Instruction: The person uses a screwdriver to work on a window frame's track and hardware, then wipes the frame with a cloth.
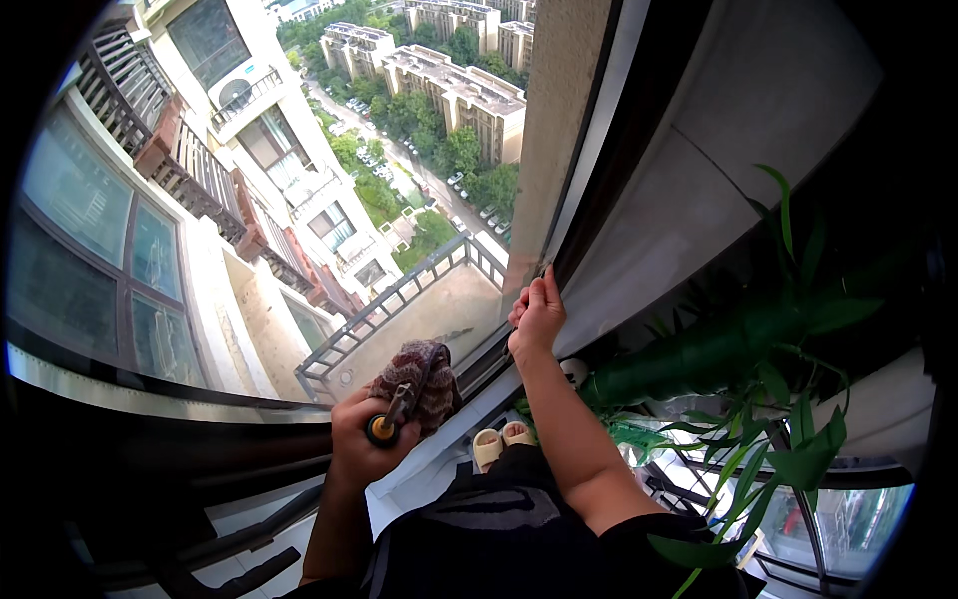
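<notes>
My left hand (pixel 357 439) is closed around a tool with a black and orange handle end (pixel 380 429) and a short metal part. A brown and grey patterned cloth (pixel 429 374) is bunched against that tool, in the same grip; the tool's far end is hidden by it. My right hand (pixel 537 317) is raised to the dark window frame (pixel 589 225), thumb and fingers pinched together at its inner edge. Something small and dark shows at the fingertips, too small to name.
Beyond the window lie a railed ledge (pixel 399 314), a neighbouring facade (pixel 259 110) and a street far below. A potted plant's long green leaves (pixel 798 449) reach in from the right. Below me are my feet in cream slippers (pixel 487 449) on a pale tiled floor.
</notes>
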### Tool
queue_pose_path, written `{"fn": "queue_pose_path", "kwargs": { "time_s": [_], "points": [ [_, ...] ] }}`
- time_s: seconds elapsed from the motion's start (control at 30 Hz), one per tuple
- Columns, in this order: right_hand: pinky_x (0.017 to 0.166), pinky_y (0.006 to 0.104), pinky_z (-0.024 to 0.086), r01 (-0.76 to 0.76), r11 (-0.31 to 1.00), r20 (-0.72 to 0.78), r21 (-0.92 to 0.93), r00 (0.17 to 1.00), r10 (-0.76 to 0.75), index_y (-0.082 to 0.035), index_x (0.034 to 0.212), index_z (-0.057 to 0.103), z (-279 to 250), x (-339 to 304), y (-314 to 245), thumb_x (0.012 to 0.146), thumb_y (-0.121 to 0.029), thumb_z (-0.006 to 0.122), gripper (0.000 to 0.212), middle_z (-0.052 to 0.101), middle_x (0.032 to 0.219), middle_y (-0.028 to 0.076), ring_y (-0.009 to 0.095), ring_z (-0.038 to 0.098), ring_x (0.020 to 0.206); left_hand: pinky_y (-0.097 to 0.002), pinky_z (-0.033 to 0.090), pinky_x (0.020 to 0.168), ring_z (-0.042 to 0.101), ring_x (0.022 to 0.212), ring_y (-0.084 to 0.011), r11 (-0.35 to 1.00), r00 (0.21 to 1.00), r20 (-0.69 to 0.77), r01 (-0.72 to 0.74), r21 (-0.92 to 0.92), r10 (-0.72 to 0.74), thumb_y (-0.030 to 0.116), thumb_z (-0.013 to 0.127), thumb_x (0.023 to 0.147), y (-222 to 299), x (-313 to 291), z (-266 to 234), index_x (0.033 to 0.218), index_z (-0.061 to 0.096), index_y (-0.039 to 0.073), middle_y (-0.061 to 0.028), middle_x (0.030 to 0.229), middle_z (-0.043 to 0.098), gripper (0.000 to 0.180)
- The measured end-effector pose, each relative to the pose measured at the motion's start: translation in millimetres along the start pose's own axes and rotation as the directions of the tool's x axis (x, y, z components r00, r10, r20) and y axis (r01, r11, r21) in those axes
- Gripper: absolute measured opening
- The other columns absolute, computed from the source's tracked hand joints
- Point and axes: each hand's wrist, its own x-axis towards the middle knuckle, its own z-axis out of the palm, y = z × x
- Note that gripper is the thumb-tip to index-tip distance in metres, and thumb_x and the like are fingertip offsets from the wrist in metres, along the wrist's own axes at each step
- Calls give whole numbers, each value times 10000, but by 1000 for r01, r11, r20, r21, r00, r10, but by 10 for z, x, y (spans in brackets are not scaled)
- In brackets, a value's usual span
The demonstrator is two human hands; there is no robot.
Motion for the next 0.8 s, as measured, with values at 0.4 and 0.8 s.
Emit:
{"fn": "queue_pose_path", "kwargs": {
  "time_s": [0.4, 0.8],
  "points": [
    [393, 215, 342, 192, 980, 65, -60, 980, -188, -136, 1295, 425, 191, -282, -20, 928, -131, 444, 368, 421, 663, -25, 61, 374, 493, -289, 412, 575, 527, 617, -185, 1000, 1000, -20, 22, -17, -23, 44, 708, 561, 14, -16, 25, 639, 539, 43, -83, 669, 532, 186],
    [413, 207, 401, 394, 882, 86, -257, 919, -386, -79, 1257, 463, 55, -217, 134, 915, -102, 470, 342, 431, 745, -11, 54, 406, 570, -304, 469, 579, 600, 629, -250, 1000, 1000, -1, -18, 4, 18, 55, 700, 526, -24, 5, 6, 628, 573, 38, -122, 683, 573, 164]
  ]
}}
